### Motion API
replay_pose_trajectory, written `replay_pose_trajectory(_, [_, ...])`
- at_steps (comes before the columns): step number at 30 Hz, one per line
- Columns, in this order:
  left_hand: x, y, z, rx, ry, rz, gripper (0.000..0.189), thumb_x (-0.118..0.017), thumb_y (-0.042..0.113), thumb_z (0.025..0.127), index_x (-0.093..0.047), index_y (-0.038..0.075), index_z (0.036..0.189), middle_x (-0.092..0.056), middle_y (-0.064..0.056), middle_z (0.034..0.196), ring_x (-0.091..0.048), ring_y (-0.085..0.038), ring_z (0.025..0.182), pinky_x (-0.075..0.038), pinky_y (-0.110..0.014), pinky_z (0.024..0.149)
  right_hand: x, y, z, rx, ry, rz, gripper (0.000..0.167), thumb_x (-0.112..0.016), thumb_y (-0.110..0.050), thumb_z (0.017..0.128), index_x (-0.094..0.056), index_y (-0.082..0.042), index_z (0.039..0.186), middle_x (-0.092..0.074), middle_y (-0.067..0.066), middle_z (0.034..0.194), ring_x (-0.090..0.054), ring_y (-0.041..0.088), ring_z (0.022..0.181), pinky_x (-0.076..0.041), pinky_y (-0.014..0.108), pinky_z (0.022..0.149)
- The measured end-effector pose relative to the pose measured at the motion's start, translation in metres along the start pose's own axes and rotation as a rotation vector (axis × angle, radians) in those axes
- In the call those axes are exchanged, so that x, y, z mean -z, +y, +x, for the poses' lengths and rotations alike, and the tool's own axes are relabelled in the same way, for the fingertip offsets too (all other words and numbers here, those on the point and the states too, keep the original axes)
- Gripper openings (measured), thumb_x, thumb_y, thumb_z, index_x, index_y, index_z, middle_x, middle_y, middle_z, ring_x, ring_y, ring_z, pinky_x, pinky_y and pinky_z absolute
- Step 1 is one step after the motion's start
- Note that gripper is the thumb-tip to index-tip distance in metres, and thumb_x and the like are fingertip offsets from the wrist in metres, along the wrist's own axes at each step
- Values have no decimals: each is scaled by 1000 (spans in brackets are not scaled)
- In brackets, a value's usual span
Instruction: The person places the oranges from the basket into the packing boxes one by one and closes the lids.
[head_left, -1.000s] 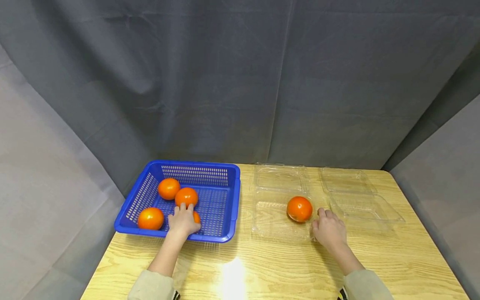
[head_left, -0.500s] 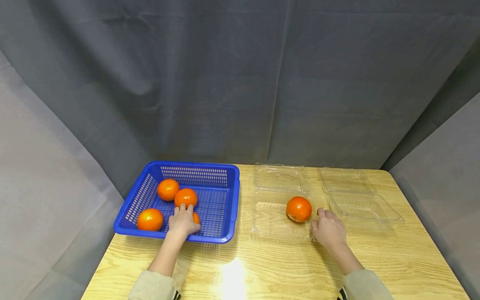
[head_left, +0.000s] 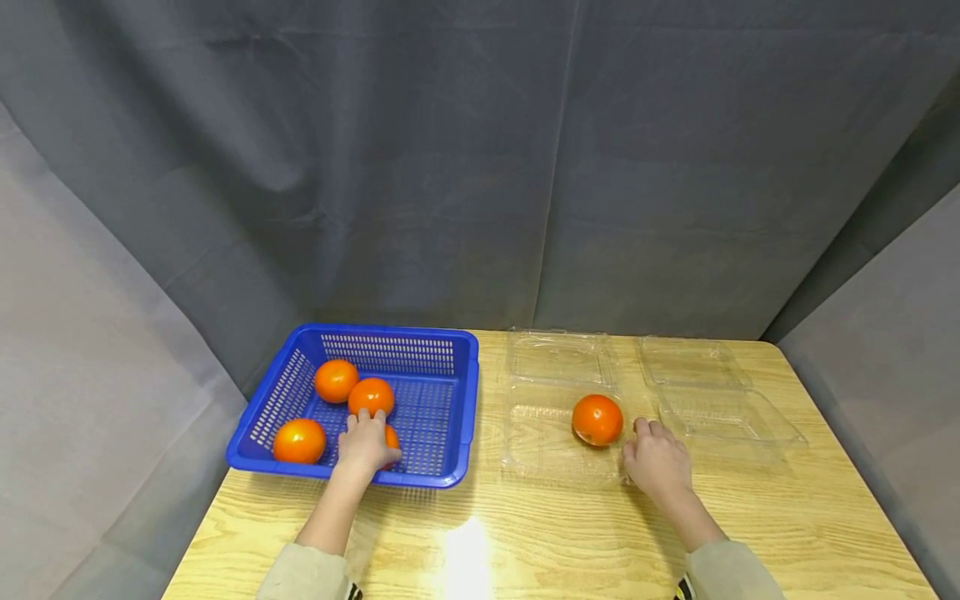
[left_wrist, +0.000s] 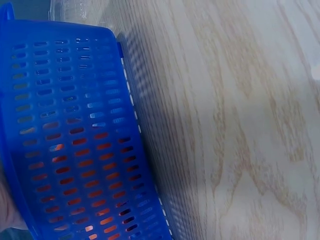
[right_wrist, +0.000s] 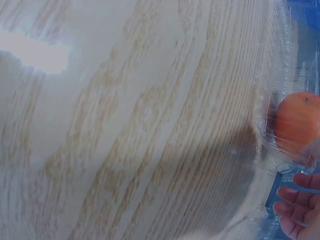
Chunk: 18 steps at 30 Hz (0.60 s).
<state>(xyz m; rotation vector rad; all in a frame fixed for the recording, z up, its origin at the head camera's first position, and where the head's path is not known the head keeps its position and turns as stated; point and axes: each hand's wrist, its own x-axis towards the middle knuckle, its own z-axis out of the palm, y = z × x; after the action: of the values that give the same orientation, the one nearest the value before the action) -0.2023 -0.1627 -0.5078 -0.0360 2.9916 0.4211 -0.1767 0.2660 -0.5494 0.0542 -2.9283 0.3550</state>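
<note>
From the head view, your left hand (head_left: 365, 444) reaches over the near wall of the blue basket (head_left: 463, 392), which sits at the tabletop's (head_left: 540, 533) left edge. Its fingers curl over an orange fruit (head_left: 391, 436) that shows only as a sliver beside the hand, so the grip looks closed round it. Three more oranges lie in the basket: one near the front left corner (head_left: 299, 440), one just beyond your fingertips (head_left: 371, 397), and one behind it to the left (head_left: 335, 380). Your right hand (head_left: 658, 459) rests at the near right corner of an open clear clamshell box (head_left: 543, 446) in the tabletop's middle, fingers relaxed and touching its rim, holding nothing. An orange (head_left: 597, 419) sits inside that box, near the hand but apart from it. A second clear box (head_left: 720, 408) lies open towards the right edge.

From the left wrist, you see the basket's slotted wall (left_wrist: 80, 150) with orange showing through the holes; the grip itself is hidden.

From the right wrist, your fingertips (right_wrist: 295, 197) lie against the clear box's rim (right_wrist: 260, 150), with the orange (right_wrist: 298, 122) just beyond.
</note>
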Motion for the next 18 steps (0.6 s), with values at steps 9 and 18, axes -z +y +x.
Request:
replay_pose_trajectory(9, [2,4,-2,-13,51,-9,74,-79,32,63,-51,-3,122,-46,-27,114,-41,-44,109,-40,-59,82,-1,1,0,-1,-4,4,34,-54,-17,83,-52,7,107,-57,24,101,-54,42,92,-44,54,72])
replay_pose_trajectory(18, [6,11,-1,-63,153,-20,72,-77,34,62,-53,-4,119,-47,-29,115,-42,-44,108,-40,-60,81,-1,1,0,-3,-20,10,33,-54,-18,84,-52,6,106,-57,24,101,-54,41,92,-44,54,71])
